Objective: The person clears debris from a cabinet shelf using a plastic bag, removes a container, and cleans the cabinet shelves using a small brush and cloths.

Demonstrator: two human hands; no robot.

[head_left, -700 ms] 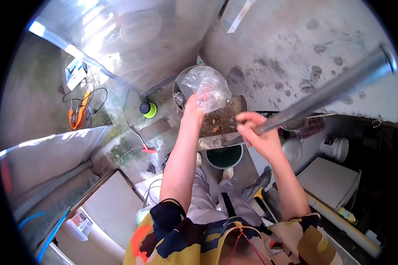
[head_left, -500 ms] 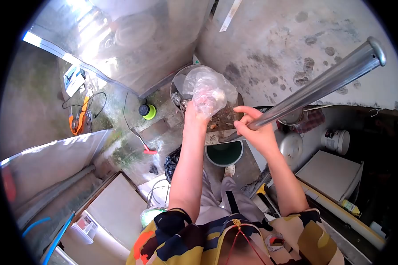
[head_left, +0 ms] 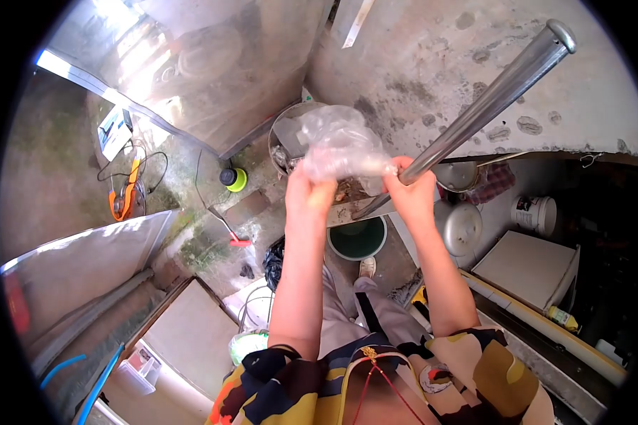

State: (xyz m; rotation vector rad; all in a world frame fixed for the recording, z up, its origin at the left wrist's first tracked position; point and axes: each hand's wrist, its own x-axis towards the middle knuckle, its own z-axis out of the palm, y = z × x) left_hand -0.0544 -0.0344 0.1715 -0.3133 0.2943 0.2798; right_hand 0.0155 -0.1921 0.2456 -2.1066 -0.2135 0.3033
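Note:
My left hand [head_left: 310,190] is closed on a crumpled clear plastic bag [head_left: 344,142], partly hidden behind it. Something pale shows blurred through the plastic. At the bag's right end, the thumb and fingertips of my right hand [head_left: 412,193] pinch its edge. A shiny metal pole [head_left: 485,106] also runs through my right hand, slanting up to the right; its lower end reaches the edge of a ledge. Beneath the bag stands a round metal container [head_left: 282,145] with debris around it, largely covered by the bag.
A bucket with dark green liquid [head_left: 358,239] stands below my hands, near my foot. A black and lime-green pot-like object [head_left: 234,178] and a red-headed scraper-like tool [head_left: 238,241] are on the floor at left. A pale panel [head_left: 262,85] and a stained wall [head_left: 432,85] enclose the corner.
My right hand has moved in to the bag and now pinches its edge. The bag is stretched sideways between both hands. The pole has tilted more upright.

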